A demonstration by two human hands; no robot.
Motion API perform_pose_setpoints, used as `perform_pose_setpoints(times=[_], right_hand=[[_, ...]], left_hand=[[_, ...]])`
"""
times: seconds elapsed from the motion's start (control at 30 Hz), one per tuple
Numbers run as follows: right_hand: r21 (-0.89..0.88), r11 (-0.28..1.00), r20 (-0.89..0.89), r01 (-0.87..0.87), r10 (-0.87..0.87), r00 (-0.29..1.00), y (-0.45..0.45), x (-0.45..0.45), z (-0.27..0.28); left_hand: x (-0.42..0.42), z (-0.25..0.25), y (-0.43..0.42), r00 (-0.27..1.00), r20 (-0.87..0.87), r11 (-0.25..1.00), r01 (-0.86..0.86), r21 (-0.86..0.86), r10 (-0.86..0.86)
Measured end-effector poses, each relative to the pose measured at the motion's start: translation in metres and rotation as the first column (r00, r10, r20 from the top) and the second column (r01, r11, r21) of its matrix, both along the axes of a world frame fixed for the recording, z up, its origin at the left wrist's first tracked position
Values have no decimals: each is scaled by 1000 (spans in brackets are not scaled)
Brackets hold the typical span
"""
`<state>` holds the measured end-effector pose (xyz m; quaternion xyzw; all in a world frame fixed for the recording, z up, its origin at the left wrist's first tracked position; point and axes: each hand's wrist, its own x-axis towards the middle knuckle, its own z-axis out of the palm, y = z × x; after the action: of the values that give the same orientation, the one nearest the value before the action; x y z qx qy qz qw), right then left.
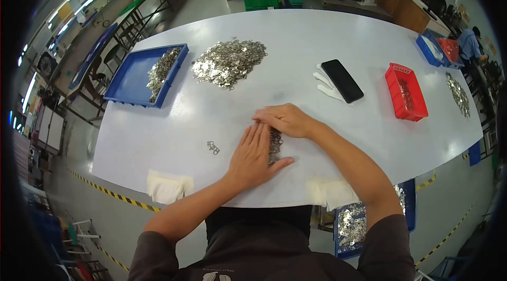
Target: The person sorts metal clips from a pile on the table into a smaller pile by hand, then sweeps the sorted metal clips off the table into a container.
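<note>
My left hand [251,157] lies on the white table, fingers stretched out and thumb spread, along the left side of a small pile of metal ring-like pieces [275,146]. My right hand [289,121] arches over the far end of that pile. Its fingers reach leftward, outstretched, to touch my left fingertips. Between the two hands the pile is partly hidden. A few loose metal pieces [213,147] lie left of my left hand. A larger heap of shiny metal pieces [229,63] sits farther off.
On the left of the table [158,138] stands a blue tray [132,77] with metal pieces along one side. A black phone [342,81] rests on a white glove [328,86]. Farther right are a red bin [417,108] and another metal heap [458,95]. A person [469,43] is at far right.
</note>
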<state>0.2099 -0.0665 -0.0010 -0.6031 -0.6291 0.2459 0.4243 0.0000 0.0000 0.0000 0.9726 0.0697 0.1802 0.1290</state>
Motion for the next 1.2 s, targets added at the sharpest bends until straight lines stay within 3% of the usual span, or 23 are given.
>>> perform_pose_setpoints(times=[0.07, 0.2, 0.27, 0.37, 0.43, 0.7, 0.77, 0.87, 0.9, 0.97, 1.03, 1.07, 1.1, 1.2], right_hand=[[22, 997, -35, 77, -76, 996, -11, 4, -3], [-84, 971, 99, 223, -215, 972, -108, 58, 9], [-51, 947, 88, 316, -311, 946, -147, 72, 5], [-12, 881, 73, 472, -470, 879, -214, 86, 1], [73, 832, 76, 550, -555, 828, -257, 86, -3], [-62, 607, 88, 792, -787, 610, -406, 51, 9], [-78, 549, 111, 832, -825, 555, -431, 33, 16], [-157, 476, 106, 865, -863, 494, -461, 8, 30], [-141, 441, 122, 886, -881, 458, -472, 4, 33], [-113, 373, 142, 921, -911, 386, -484, -2, 31], [-22, 315, 177, 949, -933, 313, -460, -11, 43], [19, 281, 187, 959, -944, 273, -444, -17, 51], [88, 352, 249, 932, -913, 322, -422, -21, 56], [297, 571, 421, 766, -798, 431, -324, -31, 50]], left_hand=[[11, 10, 4, 998, -8, 998, 66, -22, -67], [86, -8, -50, 956, 153, 966, 258, -21, -252], [116, -11, -65, 905, 221, 924, 381, -38, -364], [162, -12, -88, 820, 161, 802, 572, -174, -550], [181, -9, -114, 779, 140, 736, 624, -262, -611], [211, -15, -251, 569, 244, 473, 805, -358, -785], [203, -6, -276, 526, 180, 420, 806, -416, -831], [186, -16, -309, 454, 354, 259, 839, -478, -818], [177, -14, -313, 396, 480, 215, 896, -389, -783], [140, 8, -306, 374, 545, 206, 916, -346, -750], [98, 35, -287, 374, 577, 125, 897, -425, -726], [72, 61, -270, 433, 562, 110, 849, -516, -704], [45, 88, -250, 499, 539, 96, 788, -608, -679], [-15, 139, -200, 697, 607, -21, 650, -760, -381]])
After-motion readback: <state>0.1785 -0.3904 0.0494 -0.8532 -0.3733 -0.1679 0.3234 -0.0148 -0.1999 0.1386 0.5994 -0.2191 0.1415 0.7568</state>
